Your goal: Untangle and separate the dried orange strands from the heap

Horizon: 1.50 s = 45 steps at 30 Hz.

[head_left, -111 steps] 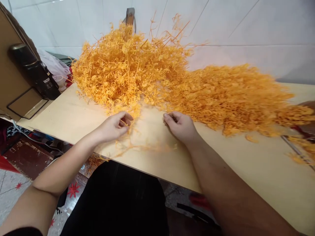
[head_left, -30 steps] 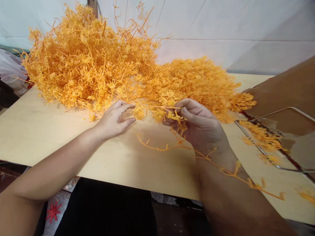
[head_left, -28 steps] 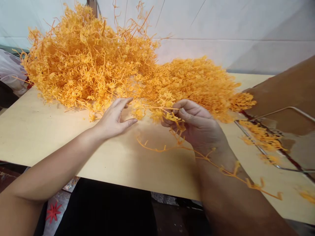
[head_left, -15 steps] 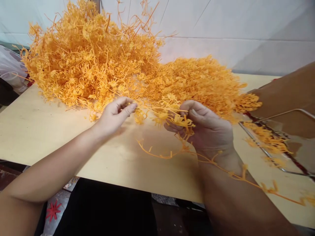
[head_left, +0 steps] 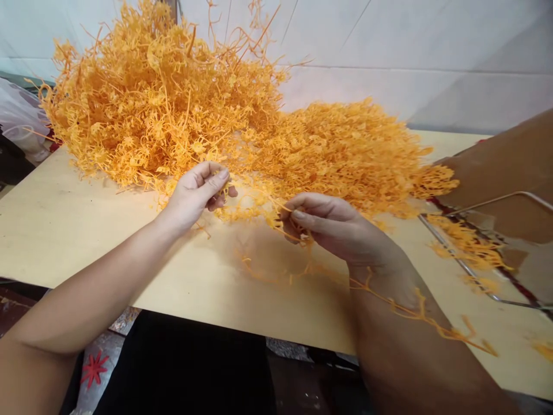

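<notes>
Between my hands stretches an orange plastic flower sprig [head_left: 253,208] with thin stems and small spiky blossoms. My left hand [head_left: 201,190] pinches its left end between thumb and fingers. My right hand [head_left: 326,222] is closed on its right part, thumb against the forefinger. From under the right hand a bare, notched orange stem [head_left: 415,311] trails across my right forearm. Just behind both hands lie a tall tangled heap of orange sprigs [head_left: 147,109] and, to its right, a lower, flatter pile of them [head_left: 341,150].
A pale wooden table [head_left: 78,230] carries everything. On the right stand brown cardboard [head_left: 510,173] and a bent metal rod frame [head_left: 458,259] with orange pieces by it. A white plastic bag [head_left: 19,112] sits far left. Below the table edge shows a red star-shaped piece [head_left: 94,369].
My right hand has slid left and slightly down along the sprig. My left hand has shifted a little left and up. The trailing stem has drawn left over my forearm.
</notes>
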Each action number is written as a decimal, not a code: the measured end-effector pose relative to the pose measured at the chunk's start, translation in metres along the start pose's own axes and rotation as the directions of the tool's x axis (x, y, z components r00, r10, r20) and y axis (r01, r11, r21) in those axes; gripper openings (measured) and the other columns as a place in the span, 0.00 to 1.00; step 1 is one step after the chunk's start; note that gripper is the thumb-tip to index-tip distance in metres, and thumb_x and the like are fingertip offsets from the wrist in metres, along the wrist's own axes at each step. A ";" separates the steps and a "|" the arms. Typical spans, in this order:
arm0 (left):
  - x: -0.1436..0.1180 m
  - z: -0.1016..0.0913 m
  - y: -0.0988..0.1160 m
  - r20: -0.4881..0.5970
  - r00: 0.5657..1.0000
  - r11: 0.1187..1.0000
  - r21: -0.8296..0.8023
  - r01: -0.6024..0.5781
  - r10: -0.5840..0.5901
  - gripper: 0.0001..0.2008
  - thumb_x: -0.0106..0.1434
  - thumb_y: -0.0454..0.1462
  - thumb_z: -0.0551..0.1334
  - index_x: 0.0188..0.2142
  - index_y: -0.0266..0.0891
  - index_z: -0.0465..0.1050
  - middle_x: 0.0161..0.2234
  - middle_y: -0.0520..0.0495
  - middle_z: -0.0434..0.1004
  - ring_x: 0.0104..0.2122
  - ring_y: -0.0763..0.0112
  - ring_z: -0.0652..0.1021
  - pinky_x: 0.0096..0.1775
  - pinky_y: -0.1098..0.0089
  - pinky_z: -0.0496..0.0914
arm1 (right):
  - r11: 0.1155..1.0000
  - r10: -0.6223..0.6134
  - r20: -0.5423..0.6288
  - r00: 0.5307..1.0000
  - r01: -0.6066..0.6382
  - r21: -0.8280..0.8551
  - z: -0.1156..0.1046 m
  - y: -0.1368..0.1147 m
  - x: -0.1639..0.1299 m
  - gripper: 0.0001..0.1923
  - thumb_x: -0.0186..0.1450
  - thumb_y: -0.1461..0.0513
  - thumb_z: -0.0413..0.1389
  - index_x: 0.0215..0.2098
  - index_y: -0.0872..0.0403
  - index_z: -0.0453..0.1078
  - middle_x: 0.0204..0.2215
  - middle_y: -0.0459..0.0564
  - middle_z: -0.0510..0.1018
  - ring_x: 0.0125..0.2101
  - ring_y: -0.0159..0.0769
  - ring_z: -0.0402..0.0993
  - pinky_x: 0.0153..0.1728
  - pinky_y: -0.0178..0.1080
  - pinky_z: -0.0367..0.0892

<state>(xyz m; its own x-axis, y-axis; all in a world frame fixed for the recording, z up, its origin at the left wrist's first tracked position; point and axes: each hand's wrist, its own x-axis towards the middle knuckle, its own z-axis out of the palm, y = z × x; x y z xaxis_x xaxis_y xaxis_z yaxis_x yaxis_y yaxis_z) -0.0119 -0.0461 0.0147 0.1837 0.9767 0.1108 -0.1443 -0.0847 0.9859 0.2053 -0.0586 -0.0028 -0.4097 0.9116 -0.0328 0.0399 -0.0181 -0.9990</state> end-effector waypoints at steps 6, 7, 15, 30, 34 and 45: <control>0.002 0.002 -0.006 0.096 0.993 0.994 0.087 0.060 -0.068 0.07 0.59 0.36 0.58 0.29 0.36 0.61 0.18 0.57 0.68 0.15 0.86 0.66 0.18 0.82 0.58 | 0.957 -0.130 -0.123 0.984 0.092 -0.277 0.001 0.012 0.010 0.14 0.54 0.56 0.59 0.38 0.52 0.71 0.41 0.52 0.74 0.39 0.36 0.71 0.40 0.41 0.68; 0.002 0.003 -0.007 0.094 0.993 0.993 0.100 0.067 -0.076 0.06 0.60 0.35 0.58 0.29 0.36 0.61 0.18 0.58 0.68 0.15 0.86 0.66 0.18 0.82 0.58 | 0.945 -0.184 -0.164 0.969 0.128 -0.302 0.000 0.011 0.009 0.14 0.55 0.57 0.58 0.39 0.51 0.71 0.45 0.52 0.72 0.44 0.38 0.69 0.44 0.43 0.66; 0.000 0.009 -0.016 0.164 0.986 0.979 0.203 0.003 -0.037 0.04 0.60 0.32 0.56 0.28 0.35 0.62 0.19 0.57 0.66 0.17 0.86 0.67 0.22 0.81 0.62 | 0.906 -0.423 -0.304 0.854 0.394 -0.153 0.007 -0.007 -0.003 0.15 0.49 0.68 0.53 0.32 0.46 0.74 0.41 0.47 0.71 0.48 0.40 0.64 0.50 0.44 0.60; -0.007 0.015 -0.029 0.284 0.953 0.894 0.393 -0.215 0.105 0.05 0.57 0.35 0.57 0.29 0.35 0.69 0.30 0.48 0.73 0.32 0.77 0.73 0.35 0.73 0.67 | 0.762 -0.073 0.035 0.997 0.078 -0.643 0.025 0.000 0.006 0.12 0.54 0.56 0.57 0.21 0.55 0.62 0.19 0.45 0.65 0.21 0.27 0.60 0.21 0.34 0.57; -0.004 0.015 -0.032 0.264 0.958 0.868 0.443 -0.225 0.114 0.04 0.56 0.34 0.58 0.27 0.35 0.69 0.27 0.50 0.72 0.30 0.78 0.71 0.32 0.74 0.65 | 0.803 0.032 0.067 0.997 0.014 -0.596 0.026 0.000 0.004 0.12 0.59 0.59 0.51 0.20 0.54 0.60 0.15 0.42 0.60 0.17 0.25 0.54 0.18 0.33 0.51; 0.003 0.025 -0.028 -0.094 0.948 0.936 0.154 0.316 -0.304 0.10 0.61 0.30 0.53 0.23 0.37 0.57 0.13 0.60 0.56 0.13 0.84 0.58 0.20 0.77 0.53 | 0.926 -0.036 0.243 0.969 0.124 -0.356 0.039 0.005 0.014 0.12 0.63 0.58 0.47 0.23 0.54 0.58 0.20 0.42 0.57 0.22 0.26 0.54 0.24 0.32 0.54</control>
<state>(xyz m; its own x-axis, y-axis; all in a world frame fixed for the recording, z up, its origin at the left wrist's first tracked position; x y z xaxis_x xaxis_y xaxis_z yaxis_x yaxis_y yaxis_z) 0.0167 -0.0457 -0.0094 0.1263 0.9702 -0.2068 0.0729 0.1989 0.9773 0.1644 -0.0615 -0.0098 -0.6198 0.7848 -0.0028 0.3109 0.2422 -0.9191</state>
